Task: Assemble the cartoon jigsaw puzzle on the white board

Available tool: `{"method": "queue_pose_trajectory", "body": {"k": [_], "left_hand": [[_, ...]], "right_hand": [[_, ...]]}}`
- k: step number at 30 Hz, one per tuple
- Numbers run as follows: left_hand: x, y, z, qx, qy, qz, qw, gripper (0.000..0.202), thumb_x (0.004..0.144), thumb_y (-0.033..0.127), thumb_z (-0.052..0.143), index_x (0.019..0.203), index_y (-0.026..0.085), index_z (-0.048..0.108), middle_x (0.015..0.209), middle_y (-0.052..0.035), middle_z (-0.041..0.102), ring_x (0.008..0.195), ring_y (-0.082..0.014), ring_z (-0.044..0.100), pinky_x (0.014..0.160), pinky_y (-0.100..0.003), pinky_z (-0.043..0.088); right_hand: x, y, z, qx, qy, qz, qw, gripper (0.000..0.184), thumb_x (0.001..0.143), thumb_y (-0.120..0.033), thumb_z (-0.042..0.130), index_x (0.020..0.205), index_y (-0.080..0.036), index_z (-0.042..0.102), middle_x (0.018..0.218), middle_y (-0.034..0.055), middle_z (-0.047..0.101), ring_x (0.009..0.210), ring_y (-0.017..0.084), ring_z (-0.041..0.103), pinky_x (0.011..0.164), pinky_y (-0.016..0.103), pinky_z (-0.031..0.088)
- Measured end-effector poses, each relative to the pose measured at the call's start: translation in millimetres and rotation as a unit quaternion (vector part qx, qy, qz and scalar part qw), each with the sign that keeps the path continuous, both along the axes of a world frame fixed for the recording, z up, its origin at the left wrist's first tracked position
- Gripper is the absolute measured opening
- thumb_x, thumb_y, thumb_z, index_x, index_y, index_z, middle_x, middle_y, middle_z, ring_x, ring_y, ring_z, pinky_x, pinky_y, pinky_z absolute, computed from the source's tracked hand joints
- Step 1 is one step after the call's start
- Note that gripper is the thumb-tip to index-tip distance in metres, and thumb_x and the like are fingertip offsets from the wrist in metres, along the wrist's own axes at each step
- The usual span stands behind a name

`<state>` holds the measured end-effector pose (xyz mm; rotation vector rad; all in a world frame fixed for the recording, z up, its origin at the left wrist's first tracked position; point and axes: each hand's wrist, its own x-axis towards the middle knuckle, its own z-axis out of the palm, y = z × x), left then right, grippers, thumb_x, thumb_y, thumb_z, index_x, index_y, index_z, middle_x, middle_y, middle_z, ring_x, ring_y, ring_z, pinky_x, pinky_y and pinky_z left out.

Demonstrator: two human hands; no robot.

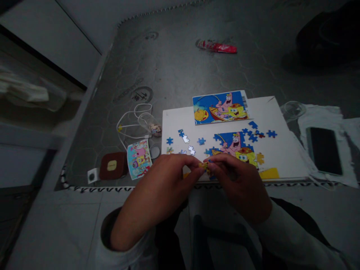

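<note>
– Pale sleeves [292, 236] lie closest to us. What about the hands?
– Both are over the near edge of the white board [287, 142]. Left hand [170, 178] and right hand [244, 183] meet there, thumbs and fingertips pinched on a small yellow jigsaw piece [203, 165]; whether a second piece is between them, I can't tell.
– What could go wrong?
– That pinch sits by the board's near edge, so if a fingertip slips, the piece could tumble off the table [174, 78]. And the right hand is beside the partly joined puzzle [233, 144] on the board; a dragged knuckle might pull it apart, I'd say.
– Anything in the way?
– Fingers hide the puzzle's lower part. Loose blue pieces [253, 138] crowd the board's right half, and shiny pieces [192, 150] on its left half catch the light, so their print is hard to read.
– Farther off?
– One picture card [219, 108] lies at the board's far edge. Off its left side, a white cable [119, 128] loops near a sticker sheet [139, 157] and a brown box [112, 174]; off its right, a phone [324, 150] rests on white tissue [317, 116]. Well beyond the board is a red packet [222, 48].
</note>
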<state>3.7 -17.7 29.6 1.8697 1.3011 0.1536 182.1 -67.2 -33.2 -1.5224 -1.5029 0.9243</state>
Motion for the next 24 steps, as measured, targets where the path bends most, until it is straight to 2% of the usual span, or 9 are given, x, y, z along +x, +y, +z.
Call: {"method": "queue_pose_trajectory", "body": {"k": [10, 15, 24], "left_hand": [[0.3, 1.9, -4.9, -0.019, -0.004, 0.021, 1.000, 0.021, 0.093, 0.039, 0.059, 0.090, 0.025, 0.074, 0.090, 0.0045, 0.076, 0.080, -0.0138, 0.067, 0.069, -0.024, 0.045], [0.1, 2.9, -1.9, -0.031, 0.020, 0.032, 0.999, 0.023, 0.093, 0.041, 0.058, 0.087, 0.024, 0.072, 0.086, 0.0030, 0.075, 0.076, -0.0149, 0.066, 0.064, -0.025, 0.043], [-0.2, 3.3, -3.4, -0.033, 0.019, 0.029, 0.999, 0.023, 0.093, 0.040, 0.057, 0.088, 0.023, 0.073, 0.090, 0.0011, 0.075, 0.080, -0.0162, 0.066, 0.064, -0.025, 0.044]], "right_hand": [[0.7, 1.2, 1.7, 0.016, 0.009, -0.036, 0.999, 0.014, 0.089, -0.031, 0.068, 0.097, -0.025, 0.077, 0.086, -0.0026, 0.078, 0.073, 0.013, 0.070, 0.064, 0.026, 0.052], [0.2, 1.4, 3.0, 0.025, 0.013, -0.026, 0.999, 0.017, 0.091, -0.028, 0.065, 0.101, -0.024, 0.078, 0.096, -0.0009, 0.079, 0.082, 0.014, 0.073, 0.073, 0.028, 0.057], [1.5, 1.4, 2.3, 0.033, -0.004, -0.023, 0.999, 0.019, 0.091, -0.027, 0.065, 0.105, -0.023, 0.077, 0.097, 0.0003, 0.079, 0.082, 0.015, 0.073, 0.072, 0.030, 0.057]]}}
